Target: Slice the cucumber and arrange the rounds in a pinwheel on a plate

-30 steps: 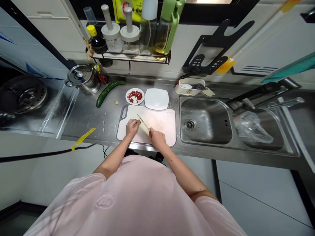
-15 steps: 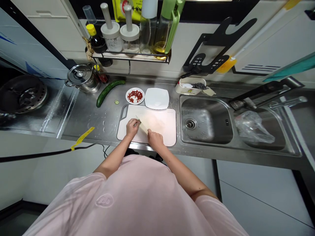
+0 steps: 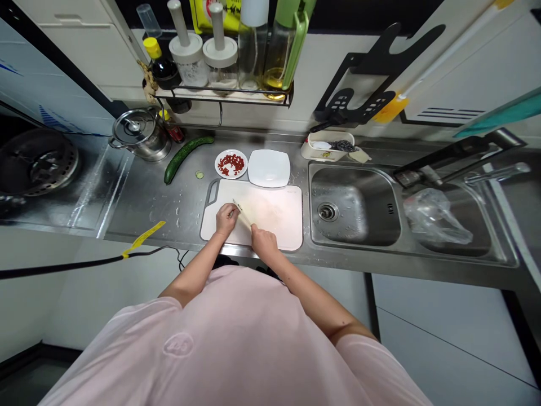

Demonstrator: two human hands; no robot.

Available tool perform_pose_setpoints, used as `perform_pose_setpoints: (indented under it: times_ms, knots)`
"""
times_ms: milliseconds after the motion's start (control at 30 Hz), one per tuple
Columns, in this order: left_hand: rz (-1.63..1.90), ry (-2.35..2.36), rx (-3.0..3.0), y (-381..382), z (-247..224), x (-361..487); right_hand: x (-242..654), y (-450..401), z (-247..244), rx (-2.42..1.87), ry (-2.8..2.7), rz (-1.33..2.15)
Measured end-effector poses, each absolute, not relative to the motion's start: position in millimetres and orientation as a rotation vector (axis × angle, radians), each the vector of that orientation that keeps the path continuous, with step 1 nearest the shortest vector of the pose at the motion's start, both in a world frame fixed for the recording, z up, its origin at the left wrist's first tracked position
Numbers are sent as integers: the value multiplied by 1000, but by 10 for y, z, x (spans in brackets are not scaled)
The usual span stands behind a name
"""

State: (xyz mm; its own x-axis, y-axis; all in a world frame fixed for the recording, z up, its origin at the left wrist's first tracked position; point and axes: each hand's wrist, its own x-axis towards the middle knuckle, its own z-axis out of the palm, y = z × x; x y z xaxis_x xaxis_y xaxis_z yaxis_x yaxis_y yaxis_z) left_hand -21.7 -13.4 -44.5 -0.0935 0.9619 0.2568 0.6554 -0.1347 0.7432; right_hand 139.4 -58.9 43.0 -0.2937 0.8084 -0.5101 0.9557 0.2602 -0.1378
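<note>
On the pale pink cutting board (image 3: 285, 211), my right hand (image 3: 265, 242) is closed around a pale, narrow knife (image 3: 245, 216) that points up and left. My left hand (image 3: 226, 219) is pinched at the knife's far part; whatever lies between its fingertips is too small to make out. Beyond the board sit a small white plate of chopped red pieces (image 3: 230, 164) and a bare white square plate (image 3: 269, 168). To the left lie a whole cucumber (image 3: 186, 158) and a small pale green slice (image 3: 199, 175).
A double steel sink (image 3: 355, 206) adjoins the board on the right, with a plastic bag (image 3: 437, 217) in its far basin. A lidded pot (image 3: 139, 134) stands at back left, near a stove burner (image 3: 38, 163). Above hangs a spice rack (image 3: 224, 97) with bottles and jars.
The knife has turned so that its blade shows thinner, more edge-on. Both hands have shifted very slightly left. The plates and cucumber stay in place.
</note>
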Motion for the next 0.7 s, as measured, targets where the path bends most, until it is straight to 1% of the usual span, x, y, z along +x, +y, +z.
perform_pose_setpoints:
  times_ms: [700]
  knots:
    - [1093,1743,1790,-125,-419,-226,1219,-392,366,1667,2265,-650]
